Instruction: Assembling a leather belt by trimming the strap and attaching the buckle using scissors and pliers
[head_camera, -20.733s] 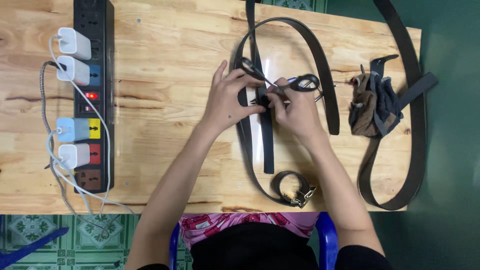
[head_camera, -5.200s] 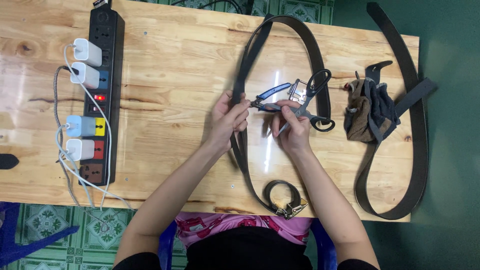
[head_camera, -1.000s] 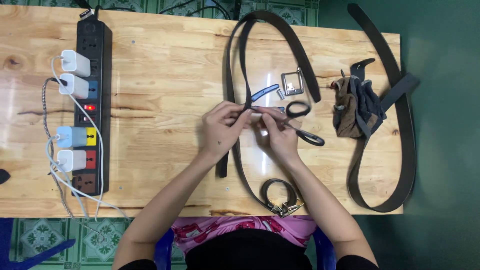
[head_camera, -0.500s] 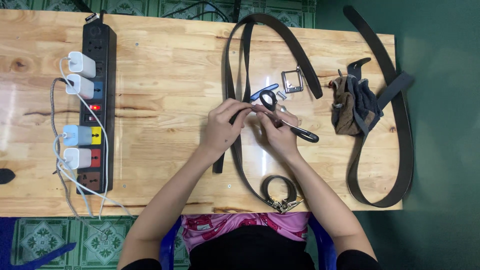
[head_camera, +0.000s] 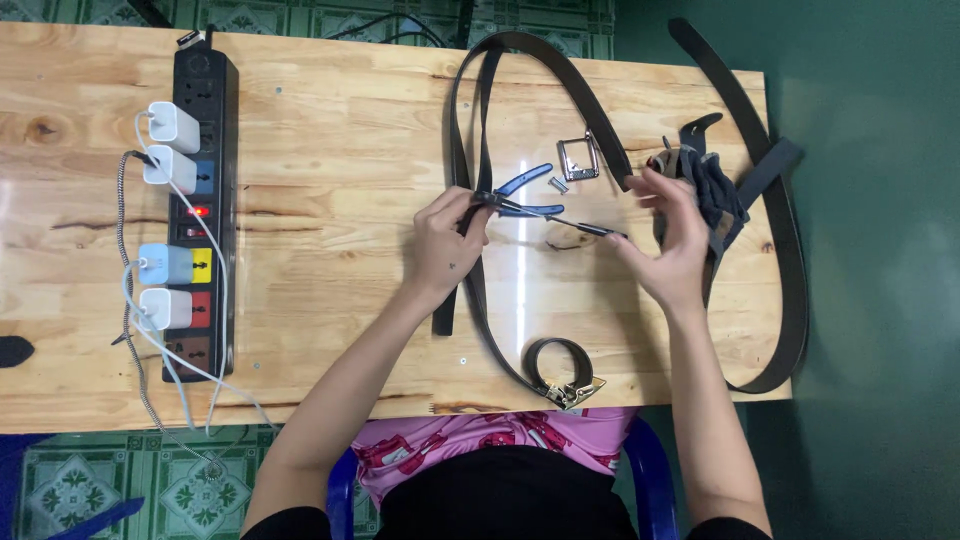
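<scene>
Since half a second ago, the right hand (head_camera: 668, 240) has swung outward from the middle of the table, away from the left hand (head_camera: 447, 243), and now hovers near the bundle of dark leather pieces (head_camera: 705, 190). Its fingers are spread and loose, grasping nothing, though the dark handle (head_camera: 585, 228) of the tool lies just beside its fingertips.

Pinched in the left hand's fingers are the dark belt strap (head_camera: 474, 270) and the jaw end of the blue-handled pliers (head_camera: 520, 192), whose handles point away toward the right hand. Just beyond those handles, between the two hands, sit a small metal rivet piece (head_camera: 558, 184) and the square metal buckle (head_camera: 577, 159). Nearer the body from the left hand, the strap runs to a coiled belt end (head_camera: 558, 366).

To do this step well, I judge the left hand should keep the strap flat and steady on the wooden table (head_camera: 330, 150) while the right hand picks up only the part it needs, without nudging the loose hardware.
</scene>
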